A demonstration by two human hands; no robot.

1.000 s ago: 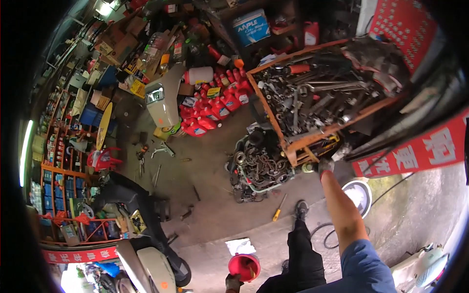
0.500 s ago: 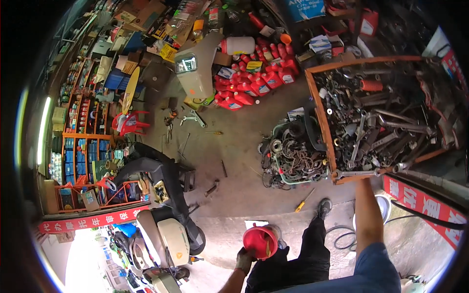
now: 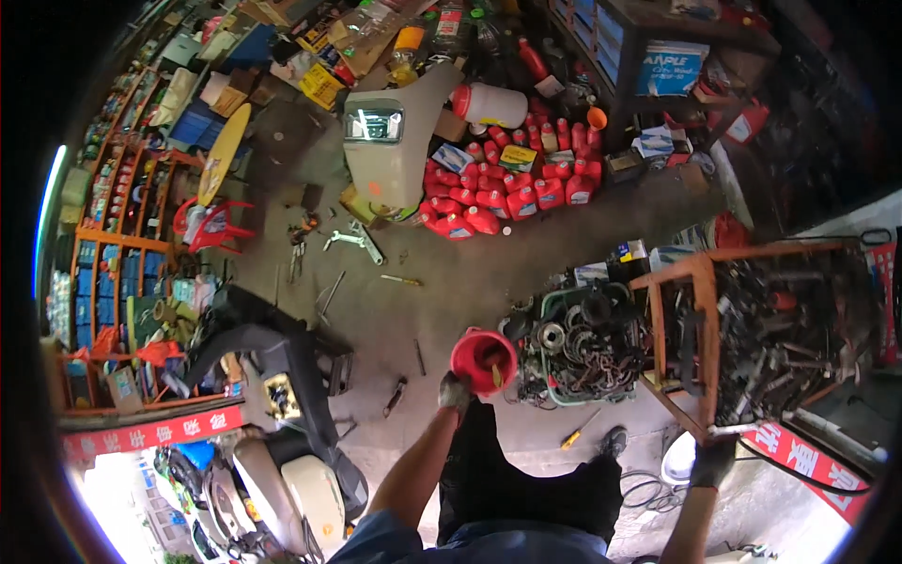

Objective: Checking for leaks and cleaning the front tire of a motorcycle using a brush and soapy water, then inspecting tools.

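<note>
My left hand (image 3: 455,392), in a grey glove, grips the side of a red bucket (image 3: 484,360), with something long and yellowish inside it. At lower right my gloved right hand (image 3: 712,462) is at the near corner of a wooden-framed tray (image 3: 705,329) full of dark metal tools and parts, just under a silvery wrench-like piece (image 3: 728,430); its fingers are too dark to make out. Left of the tray, beside the bucket, is a green-rimmed container (image 3: 570,399) heaped with metal parts and chains. A yellow-handled screwdriver (image 3: 572,439) lies on the floor near my foot.
Red plastic jugs (image 3: 521,202) crowd around a beige panel (image 3: 385,150). Loose wrenches (image 3: 362,246) lie on the floor (image 3: 366,329). A scooter (image 3: 305,498) and black bodywork (image 3: 305,329) stand at left, near orange shelving (image 3: 113,235) and a red chair (image 3: 211,230). A hose (image 3: 648,489) lies right.
My left hand has carried the red bucket forward and up from near my legs. My right hand has moved lower, still by the tray. The view has shifted, showing more of the back shelves.
</note>
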